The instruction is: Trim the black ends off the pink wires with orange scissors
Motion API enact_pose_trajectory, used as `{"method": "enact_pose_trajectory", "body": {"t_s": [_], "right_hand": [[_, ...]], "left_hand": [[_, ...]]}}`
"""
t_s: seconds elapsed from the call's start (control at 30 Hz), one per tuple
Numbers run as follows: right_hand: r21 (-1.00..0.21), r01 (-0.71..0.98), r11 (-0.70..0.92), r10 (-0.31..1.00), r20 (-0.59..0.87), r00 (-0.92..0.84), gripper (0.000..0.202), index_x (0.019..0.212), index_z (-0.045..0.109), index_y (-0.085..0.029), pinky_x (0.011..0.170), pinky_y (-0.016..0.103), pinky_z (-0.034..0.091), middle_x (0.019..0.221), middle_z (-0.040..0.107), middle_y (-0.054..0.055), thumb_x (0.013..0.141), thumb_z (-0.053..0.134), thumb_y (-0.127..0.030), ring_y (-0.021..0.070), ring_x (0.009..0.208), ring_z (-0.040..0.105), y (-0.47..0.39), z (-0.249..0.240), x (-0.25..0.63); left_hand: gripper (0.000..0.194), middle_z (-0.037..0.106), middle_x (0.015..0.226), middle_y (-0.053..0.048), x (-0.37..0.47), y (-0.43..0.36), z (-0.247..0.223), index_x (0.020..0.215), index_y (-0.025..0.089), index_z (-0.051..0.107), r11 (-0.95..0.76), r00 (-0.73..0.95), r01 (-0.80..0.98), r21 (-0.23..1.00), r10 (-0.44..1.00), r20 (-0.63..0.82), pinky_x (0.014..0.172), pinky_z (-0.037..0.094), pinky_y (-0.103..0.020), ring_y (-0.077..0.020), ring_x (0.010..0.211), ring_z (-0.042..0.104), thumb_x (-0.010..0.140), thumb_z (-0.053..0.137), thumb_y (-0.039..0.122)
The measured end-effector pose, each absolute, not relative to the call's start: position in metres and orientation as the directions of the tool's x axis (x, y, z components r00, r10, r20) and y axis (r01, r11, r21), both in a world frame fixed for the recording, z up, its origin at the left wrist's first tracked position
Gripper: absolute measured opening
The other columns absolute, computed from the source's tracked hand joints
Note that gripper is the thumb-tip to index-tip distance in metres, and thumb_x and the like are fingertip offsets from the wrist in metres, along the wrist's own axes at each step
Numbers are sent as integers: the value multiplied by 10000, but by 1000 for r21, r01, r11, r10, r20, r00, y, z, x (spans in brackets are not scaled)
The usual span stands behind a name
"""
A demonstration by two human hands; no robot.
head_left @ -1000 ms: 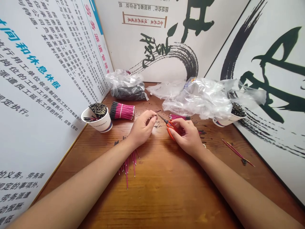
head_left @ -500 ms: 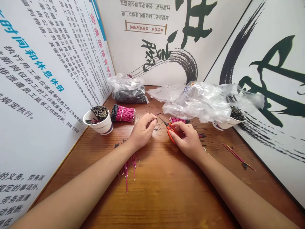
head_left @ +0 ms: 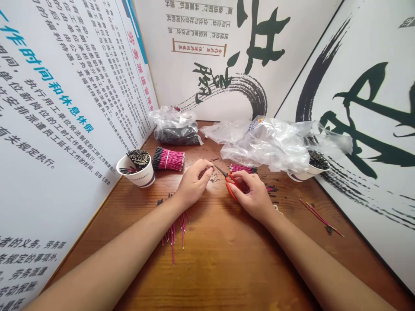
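One pair of orange-handled scissors [head_left: 228,176]: within the right fingers, tips just beside the left fingertips.
Right hand [head_left: 254,196]: fingers curled around the handles.
Left hand [head_left: 194,183]: thumb and fingers drawn narrow; I cannot tell what they pinch.
Thin dark strip [head_left: 214,160]: just beyond the left fingertips, held or lying, unclear.
Loose pink wires [head_left: 173,252]: nearer the viewer than the left fingers, partly hidden by the forearm.
Tied bundle [head_left: 175,160]: near, left of the left fingers.
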State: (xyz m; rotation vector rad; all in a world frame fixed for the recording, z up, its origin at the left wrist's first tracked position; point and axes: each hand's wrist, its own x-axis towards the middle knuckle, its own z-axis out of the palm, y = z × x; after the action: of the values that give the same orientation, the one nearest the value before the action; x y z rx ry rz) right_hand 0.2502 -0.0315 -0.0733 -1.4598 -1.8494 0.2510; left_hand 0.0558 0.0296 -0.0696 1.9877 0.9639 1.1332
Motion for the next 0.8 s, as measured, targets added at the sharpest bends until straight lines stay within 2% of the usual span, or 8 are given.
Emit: {"method": "enact_pose_trajectory", "body": {"t_s": [0.8], "right_hand": [[-573, 745, 342, 905, 415, -96, 158, 975, 655, -238, 696, 327, 432, 766, 659, 24, 909, 583, -363, 207, 744, 540, -31, -75, 252]], "left_hand": [[174, 544, 815, -14, 56, 31, -70, 872, 167, 603, -482, 361, 278, 831, 854, 375, 739, 400, -257, -139, 779, 505, 940, 469, 255]]}}
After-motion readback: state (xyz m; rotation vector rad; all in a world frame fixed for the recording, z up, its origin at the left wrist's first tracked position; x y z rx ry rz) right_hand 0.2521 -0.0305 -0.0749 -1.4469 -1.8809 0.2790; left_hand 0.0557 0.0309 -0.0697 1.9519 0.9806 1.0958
